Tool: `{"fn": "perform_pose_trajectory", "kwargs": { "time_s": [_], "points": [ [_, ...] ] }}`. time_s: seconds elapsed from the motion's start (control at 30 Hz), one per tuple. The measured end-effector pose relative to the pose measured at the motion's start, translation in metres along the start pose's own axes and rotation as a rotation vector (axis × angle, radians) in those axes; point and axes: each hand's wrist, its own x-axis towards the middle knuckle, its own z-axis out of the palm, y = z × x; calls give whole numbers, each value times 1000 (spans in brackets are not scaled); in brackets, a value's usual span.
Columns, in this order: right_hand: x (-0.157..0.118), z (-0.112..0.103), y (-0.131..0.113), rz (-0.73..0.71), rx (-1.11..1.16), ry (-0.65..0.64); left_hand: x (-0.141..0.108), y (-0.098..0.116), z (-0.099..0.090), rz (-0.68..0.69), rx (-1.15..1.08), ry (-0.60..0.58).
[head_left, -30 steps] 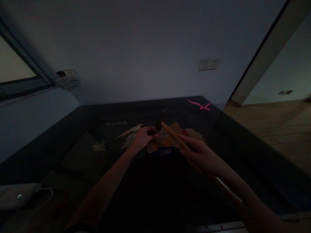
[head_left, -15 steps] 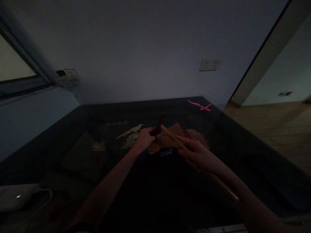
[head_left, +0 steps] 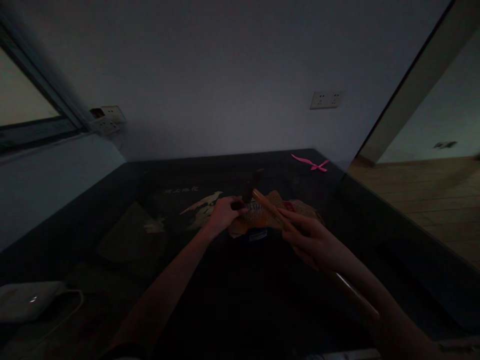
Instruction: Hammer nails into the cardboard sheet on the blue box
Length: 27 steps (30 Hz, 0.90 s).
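Note:
In the dim light, my right hand (head_left: 313, 240) is closed round the wooden handle of a hammer (head_left: 272, 210). Its dark head points up and away from me, just right of my left fingertips. My left hand (head_left: 224, 216) has its fingers pinched at a small dark, purplish piece (head_left: 237, 205) that is too dark to name. Beneath both hands lies a crumpled brown patterned wrapper (head_left: 258, 218) with orange, red and dark blue parts. The blue part (head_left: 258, 234) with pale print faces me.
A dark tabletop (head_left: 240, 290) with a pale bird-like print runs to the wall. A pink ribbon (head_left: 311, 163) lies at the far right corner. On the left are a white device (head_left: 30, 300) with a cable and wall sockets (head_left: 107, 120). Another socket (head_left: 326, 99) is on the back wall.
The hammer and my right hand have shifted slightly right, so its head stands a little farther from my left fingers. My left hand stays in nearly the same place.

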Motion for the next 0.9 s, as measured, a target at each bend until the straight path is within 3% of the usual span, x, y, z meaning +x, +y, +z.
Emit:
{"fn": "perform_pose_trajectory", "kwargs": {
  "time_s": [0.2,0.5,0.77,0.9],
  "points": [
    [-8,-1,-9,-46,-85,35,-1,-2,-15,55,-74,8],
    [4,11,-14,-25,-155,-18,-1,-4,-11,-8,47,-10],
    [-16,-1,-4,-20,-41,88,-1,-7,-11,60,157,-8],
    [-36,-6,6,6,45,217,-5,-3,-16,104,136,-6]
  ]
}}
